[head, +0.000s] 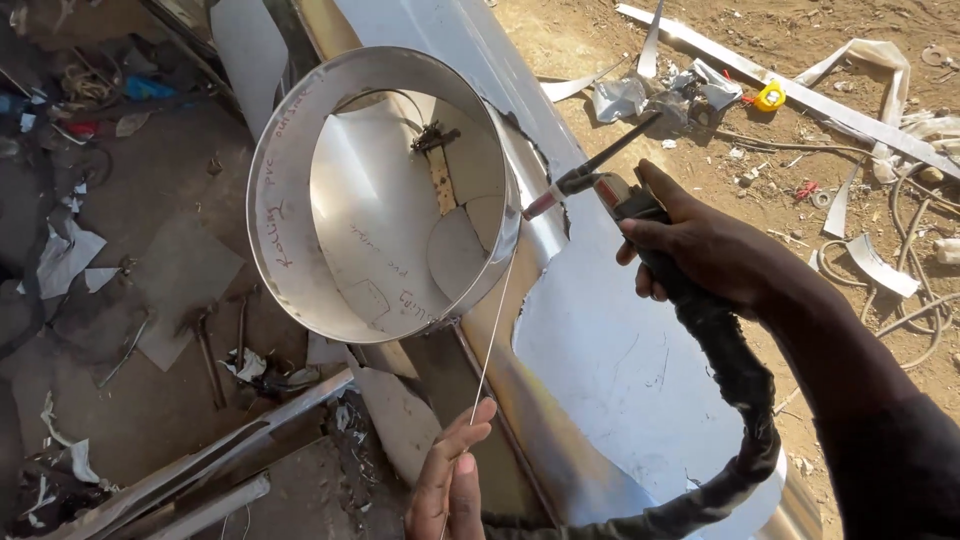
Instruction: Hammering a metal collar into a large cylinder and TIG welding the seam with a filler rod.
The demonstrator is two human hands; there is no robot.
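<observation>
Pinching thin filler rod (492, 335) in left hand (450, 490), feeding upward to ring (290, 130) seam; right hand (700, 250) grip clamped on torch (600, 190), tip angled at joint.

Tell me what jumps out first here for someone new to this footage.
The big shiny metal ring stands out at centre left, open toward the camera, seated on a curved metal sheet. At its right rim the right hand points a welding torch with a black wrapped hose, while the left hand at bottom centre pinches a thin filler rod running up to the same spot. Metal scraps litter the dirt at right.
</observation>
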